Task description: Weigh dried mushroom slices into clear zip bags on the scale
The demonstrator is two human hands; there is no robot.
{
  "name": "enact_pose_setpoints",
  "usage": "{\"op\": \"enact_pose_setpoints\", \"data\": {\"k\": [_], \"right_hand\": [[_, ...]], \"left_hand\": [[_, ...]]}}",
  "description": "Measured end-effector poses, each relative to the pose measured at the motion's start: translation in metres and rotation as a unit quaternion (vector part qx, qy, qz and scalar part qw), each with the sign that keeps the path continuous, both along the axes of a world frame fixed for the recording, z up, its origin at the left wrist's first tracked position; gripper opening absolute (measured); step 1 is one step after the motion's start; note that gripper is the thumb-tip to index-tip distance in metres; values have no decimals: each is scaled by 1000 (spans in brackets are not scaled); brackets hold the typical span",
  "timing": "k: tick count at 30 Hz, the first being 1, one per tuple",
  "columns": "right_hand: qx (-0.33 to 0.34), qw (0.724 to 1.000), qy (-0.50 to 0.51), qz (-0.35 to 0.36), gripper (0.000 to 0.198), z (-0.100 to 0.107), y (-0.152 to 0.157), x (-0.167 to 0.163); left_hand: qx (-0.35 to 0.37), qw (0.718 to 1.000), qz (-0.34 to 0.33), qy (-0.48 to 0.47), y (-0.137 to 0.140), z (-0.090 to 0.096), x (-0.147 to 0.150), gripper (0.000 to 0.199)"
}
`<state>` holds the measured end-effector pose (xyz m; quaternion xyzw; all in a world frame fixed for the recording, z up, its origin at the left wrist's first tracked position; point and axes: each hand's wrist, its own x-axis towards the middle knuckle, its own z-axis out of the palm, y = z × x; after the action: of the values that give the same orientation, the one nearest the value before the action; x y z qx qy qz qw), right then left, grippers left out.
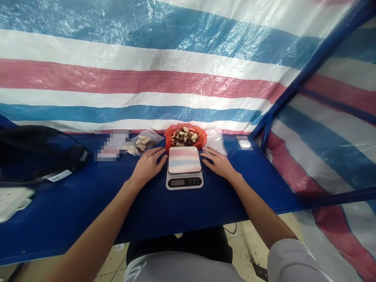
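A small digital kitchen scale (185,161) with a reflective square plate sits on the blue table, its display and buttons toward me. My left hand (149,163) rests on the table just left of the scale, fingers spread and holding nothing. To the scale's right lies my right hand (217,161), also flat with fingers apart. Directly behind the scale is an open orange-red plastic bag (203,135) full of dried brown-and-cream slices (185,137). A clear bag (143,141) with several pale pieces lies beyond my left hand. Clear plastic bags (216,140) lie beyond my right fingers.
On the blue table (158,213), a white oval object (244,144) lies on clear plastic at right. A black item with a strap (70,156) and a white power strip (14,201) are at left. A striped tarp (147,82) and blue frame bar (293,90) enclose the table.
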<state>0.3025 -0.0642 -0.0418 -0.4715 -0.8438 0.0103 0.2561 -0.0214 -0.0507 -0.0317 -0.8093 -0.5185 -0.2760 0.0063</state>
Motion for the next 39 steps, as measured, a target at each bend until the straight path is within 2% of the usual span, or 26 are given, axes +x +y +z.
{"op": "enact_pose_setpoints", "data": {"k": [5, 10, 17, 30, 35, 39], "right_hand": [[-1, 1000, -14, -2, 32, -15, 3, -2], [-26, 999, -32, -1, 37, -21, 2, -1], [-50, 998, -47, 2, 40, -22, 2, -2], [-47, 997, -69, -6, 41, -21, 1, -3], [-40, 998, -50, 1, 39, -19, 1, -3], [-8, 1000, 27, 10, 35, -15, 0, 0]], "left_hand": [[-28, 999, 0, 35, -2, -18, -13, 49], [-56, 995, 24, 82, -4, -25, -11, 54], [-62, 994, 25, 89, -6, -23, -10, 53], [-65, 993, 22, 99, -5, -22, -10, 55], [-42, 997, 11, 60, -5, -21, -10, 51], [8, 1000, 6, -6, -2, -10, -11, 43]]}}
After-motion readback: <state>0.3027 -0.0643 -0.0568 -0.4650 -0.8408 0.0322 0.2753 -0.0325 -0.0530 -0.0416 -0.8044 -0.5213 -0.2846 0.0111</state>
